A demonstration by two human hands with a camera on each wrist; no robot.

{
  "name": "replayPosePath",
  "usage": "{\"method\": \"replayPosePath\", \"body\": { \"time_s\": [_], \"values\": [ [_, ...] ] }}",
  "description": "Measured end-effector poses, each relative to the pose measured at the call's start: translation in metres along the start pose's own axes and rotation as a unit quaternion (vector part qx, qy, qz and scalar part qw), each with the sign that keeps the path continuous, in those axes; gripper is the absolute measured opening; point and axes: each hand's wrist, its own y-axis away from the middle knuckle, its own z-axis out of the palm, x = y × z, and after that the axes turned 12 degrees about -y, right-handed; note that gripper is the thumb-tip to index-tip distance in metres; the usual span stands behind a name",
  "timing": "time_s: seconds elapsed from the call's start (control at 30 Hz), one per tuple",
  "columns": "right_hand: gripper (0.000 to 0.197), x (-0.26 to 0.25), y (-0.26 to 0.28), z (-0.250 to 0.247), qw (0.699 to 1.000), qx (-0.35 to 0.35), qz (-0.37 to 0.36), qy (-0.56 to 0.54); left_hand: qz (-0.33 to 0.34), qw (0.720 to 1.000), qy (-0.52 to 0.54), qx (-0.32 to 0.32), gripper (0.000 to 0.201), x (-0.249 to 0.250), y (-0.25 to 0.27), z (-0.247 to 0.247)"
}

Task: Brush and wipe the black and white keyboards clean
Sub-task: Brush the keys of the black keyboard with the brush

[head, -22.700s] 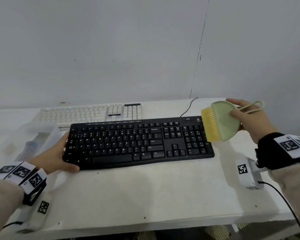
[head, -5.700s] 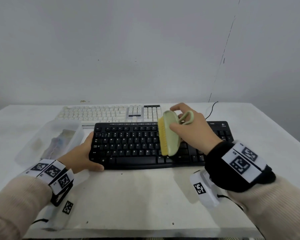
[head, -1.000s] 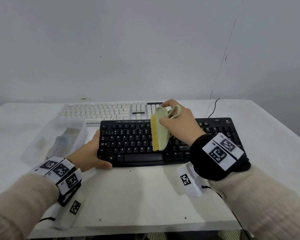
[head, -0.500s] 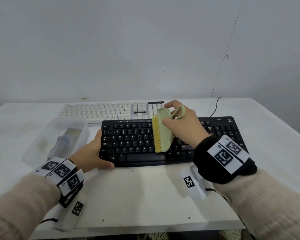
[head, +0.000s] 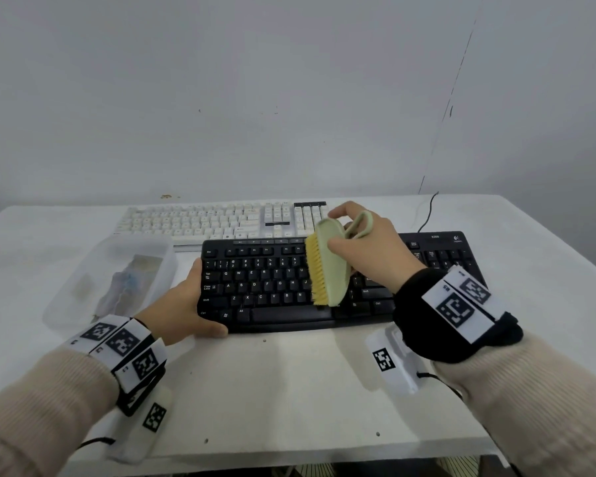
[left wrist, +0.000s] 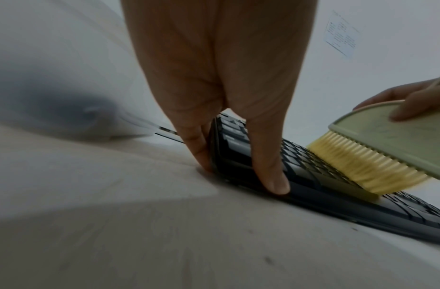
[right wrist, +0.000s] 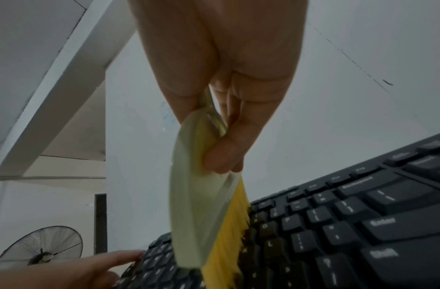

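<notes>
While your right hand (head: 369,253) curls around the pale green brush (head: 331,266), thumb on the near face of its back and fingers wrapped behind near the loop handle, the yellow bristles (left wrist: 362,162) rest on the keys of the black keyboard (head: 272,287). From the head view the brush stands on edge, running front to back across the middle of the letter block, bristles facing your left. The right wrist view shows the bristle tips pressed down among the key rows, just left of the O, L and P keys.

Your left hand (head: 183,304) steadies the left end of that keyboard. Your thumb (left wrist: 268,156) lies along the front lip at the corner, and your fingers (left wrist: 196,144) stay fairly straight, pressed against the left edge where it meets the bench (head: 289,390). It braces the board with an extended grip, not a clenched one.

You have the black keyboard lying flat, near the front of the bench, its cable trailing off the back right. Behind it, parallel and just beside its rear edge, lies the white keyboard (head: 203,222), touched by neither hand. To your left, close to the left hand, sits a clear plastic box (head: 83,297) with some blurred contents you cannot make out.
</notes>
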Motion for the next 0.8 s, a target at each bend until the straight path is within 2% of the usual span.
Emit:
{"method": "replayPosePath", "body": {
  "time_s": [0.27, 0.37, 0.5, 0.6, 0.8],
  "values": [
    [0.018, -0.001, 0.02, -0.005, 0.993, -0.091, 0.068, 0.027, 0.001, 1.0, 0.004, -0.003, 0.114, -0.001, 0.0, -0.001],
    [0.017, -0.009, 0.013, -0.003, 0.998, -0.056, 0.042, 0.001, 0.0, 1.0, 0.001, -0.003, 0.112, 0.001, 0.0, -0.001],
    [0.027, -0.015, -0.001, 0.01, 0.999, 0.006, -0.017, -0.029, -0.001, 1.0, 0.001, -0.003, 0.112, 0.001, 0.0, -0.001],
    [0.031, -0.011, -0.006, 0.018, 1.0, 0.002, -0.021, -0.002, -0.002, 1.0, -0.004, -0.001, 0.113, 0.002, 0.001, -0.001],
    [0.019, 0.001, 0.009, 0.016, 0.998, -0.053, 0.025, 0.003, -0.001, 1.0, 0.001, -0.004, 0.11, 0.004, 0.002, -0.001]
  ]
}}
